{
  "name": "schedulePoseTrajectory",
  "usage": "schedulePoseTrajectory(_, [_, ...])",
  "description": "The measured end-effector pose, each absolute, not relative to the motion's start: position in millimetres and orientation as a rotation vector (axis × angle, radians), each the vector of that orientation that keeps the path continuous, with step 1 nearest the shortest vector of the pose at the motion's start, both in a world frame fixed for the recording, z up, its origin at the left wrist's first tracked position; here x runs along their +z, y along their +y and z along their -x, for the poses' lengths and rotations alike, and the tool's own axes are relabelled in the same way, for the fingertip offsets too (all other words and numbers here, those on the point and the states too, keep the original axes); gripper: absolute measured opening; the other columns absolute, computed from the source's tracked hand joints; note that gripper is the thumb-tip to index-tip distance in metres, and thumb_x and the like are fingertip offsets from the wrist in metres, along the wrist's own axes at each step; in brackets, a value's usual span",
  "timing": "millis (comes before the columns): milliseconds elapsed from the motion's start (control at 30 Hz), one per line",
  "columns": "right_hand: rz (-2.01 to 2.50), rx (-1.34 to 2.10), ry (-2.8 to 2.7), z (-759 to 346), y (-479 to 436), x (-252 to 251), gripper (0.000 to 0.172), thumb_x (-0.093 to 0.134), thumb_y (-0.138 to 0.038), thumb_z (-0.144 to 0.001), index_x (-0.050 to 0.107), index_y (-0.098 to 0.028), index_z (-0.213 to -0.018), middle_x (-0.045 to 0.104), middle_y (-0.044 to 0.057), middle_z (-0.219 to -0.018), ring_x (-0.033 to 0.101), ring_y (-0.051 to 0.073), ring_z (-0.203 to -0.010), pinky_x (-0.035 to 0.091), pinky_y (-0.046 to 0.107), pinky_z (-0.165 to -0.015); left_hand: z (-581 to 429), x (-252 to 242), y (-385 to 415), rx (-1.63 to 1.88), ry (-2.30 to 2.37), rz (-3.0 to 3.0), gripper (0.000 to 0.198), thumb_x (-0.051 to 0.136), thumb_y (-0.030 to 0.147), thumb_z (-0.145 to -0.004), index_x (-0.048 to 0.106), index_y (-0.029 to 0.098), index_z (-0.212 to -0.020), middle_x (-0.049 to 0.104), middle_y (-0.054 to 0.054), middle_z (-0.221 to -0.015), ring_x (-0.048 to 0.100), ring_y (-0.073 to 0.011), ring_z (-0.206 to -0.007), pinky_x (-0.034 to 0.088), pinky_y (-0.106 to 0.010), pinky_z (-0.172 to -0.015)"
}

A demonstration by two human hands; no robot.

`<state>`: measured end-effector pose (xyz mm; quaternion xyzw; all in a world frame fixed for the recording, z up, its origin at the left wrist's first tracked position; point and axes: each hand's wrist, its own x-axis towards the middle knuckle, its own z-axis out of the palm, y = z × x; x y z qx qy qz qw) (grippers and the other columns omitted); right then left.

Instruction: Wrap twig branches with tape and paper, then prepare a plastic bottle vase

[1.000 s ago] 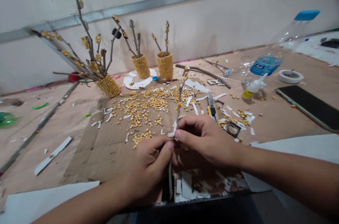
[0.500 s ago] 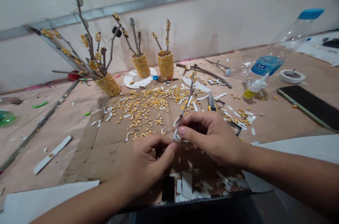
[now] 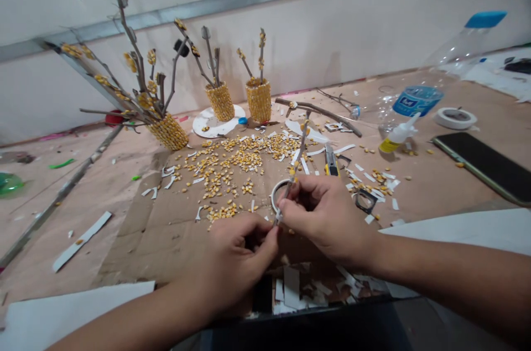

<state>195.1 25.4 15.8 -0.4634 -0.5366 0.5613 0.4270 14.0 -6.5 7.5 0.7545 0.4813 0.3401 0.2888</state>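
Note:
A thin twig [image 3: 301,147] with a few corn kernels on it stands tilted between my two hands. My left hand [image 3: 244,248] pinches its lower end between thumb and fingertips. Higher up the same twig, the thumb and fingers of my right hand [image 3: 321,215] are closed round it. Something pale shows on the twig between my fingers, too small to make out. Behind the twig lies a white tape roll [image 3: 274,196], partly covered by my right hand. Loose corn kernels [image 3: 249,158] are spread over the cardboard [image 3: 141,246] beyond my hands.
Three kernel-covered pots [image 3: 168,132] holding twigs stand at the back left and centre. A utility knife [image 3: 331,160] lies beyond my right hand. To the right are a glue bottle [image 3: 398,138], a plastic bottle [image 3: 417,101], another tape roll [image 3: 456,118] and a phone [image 3: 485,165]. Paper scraps [image 3: 291,287] litter the near edge.
The twig has dropped a little, its top now lower. My right hand has shifted slightly down, and more of the tape roll behind it shows. Both hands keep hold of the twig.

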Motion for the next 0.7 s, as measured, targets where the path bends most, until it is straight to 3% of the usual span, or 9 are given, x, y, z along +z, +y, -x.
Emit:
schedulePoseTrajectory(400, [1.184, 1.376, -1.303, -193.7, 24.7, 13.7, 0.019, 0.070, -0.029, -0.075, 0.060, -0.019, -0.062, 0.057, -0.002, -0.059, 0.050, 0.012, -0.057, 0.039, 0.024, -0.053, -22.7, 4.3, -6.6, 1.018, 1.352, -2.117, 0.025, 0.066, 0.019, -0.091, 0.070, 0.016, -0.066, 0.063, 0.003, -0.051, 0.052, -0.0061, -0.043, 0.037, -0.015, -0.046])
schedulePoseTrajectory(700, [1.063, 1.339, -1.415, -198.3, 28.4, 17.6, 0.012, 0.069, -0.026, -0.082, 0.074, -0.019, -0.074, 0.074, 0.002, -0.072, 0.067, 0.017, -0.068, 0.052, 0.027, -0.064, -17.5, 6.3, -5.8, 1.025, 1.429, -2.008, 0.024, 0.069, 0.021, -0.092, 0.070, 0.018, -0.069, 0.066, 0.005, -0.054, 0.055, -0.0063, -0.045, 0.040, -0.015, -0.046])
